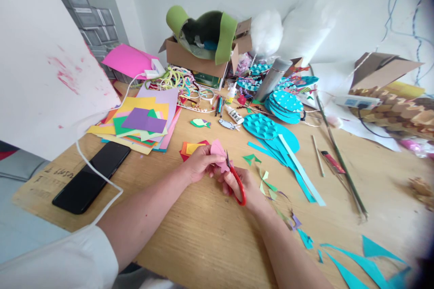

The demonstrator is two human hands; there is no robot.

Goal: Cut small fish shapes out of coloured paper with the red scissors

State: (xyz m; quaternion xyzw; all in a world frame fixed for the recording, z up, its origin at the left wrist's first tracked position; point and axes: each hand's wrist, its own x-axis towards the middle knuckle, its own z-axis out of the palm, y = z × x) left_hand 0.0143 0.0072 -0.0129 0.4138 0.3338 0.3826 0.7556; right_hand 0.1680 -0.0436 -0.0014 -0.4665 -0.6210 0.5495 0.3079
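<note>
Between thumb and fingers, my left hand (200,162) pinches a pink paper piece (219,148) with a curved outline. My right hand (242,183) is closed round the red handles of a pair of scissors (241,189). Their dark blades point up and lie against the pink paper's right edge. Just behind my left hand lie small orange and yellow paper squares (195,148) on a red one. Farther back are a green paper fish (200,123) and a pale blue-grey paper fish (228,124). Green paper scraps (251,159) lie right of my right hand.
A stack of coloured paper (144,122) and a black phone (91,178) with a white cable across it lie left. Blue paper ovals and strips (285,144), a bamboo stick (339,158) and blue offcuts (359,264) spread right. A steel flask (273,79) and cardboard box (196,63) stand behind.
</note>
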